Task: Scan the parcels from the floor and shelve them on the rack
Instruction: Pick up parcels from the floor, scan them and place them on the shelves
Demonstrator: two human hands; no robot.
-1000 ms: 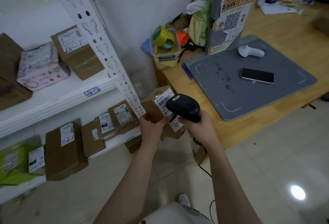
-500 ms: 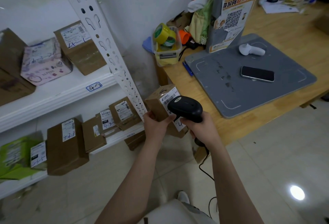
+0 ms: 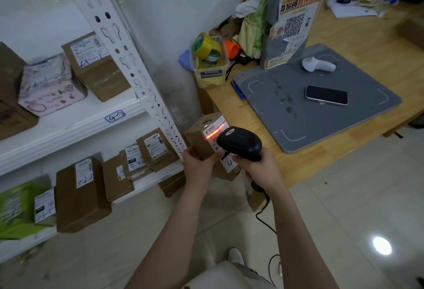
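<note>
Parcel (image 3: 197, 140) pinched in L hand (image 3: 199, 167) fingers (image 3: 217, 157), R hand (image 3: 262, 170) fingers curled round scanner (image 3: 241, 143)

parcel (image 3: 199, 140) in left-hand grip: brown cardboard, paper label | scanner (image 3: 239, 143) in right-hand grip: matt black plastic | floor (image 3: 344, 208) below: glossy tile

held parcel (image 3: 199, 139): 1 | shelved parcels (image 3: 80, 192) left of fingers: 8+ (edges cropped) | scanners: 2, black scanner (image 3: 239, 143) in fingers, white scanner (image 3: 317, 65) beyond | phone (image 3: 326, 95): 1 | tape rolls (image 3: 203, 44): 2
</note>
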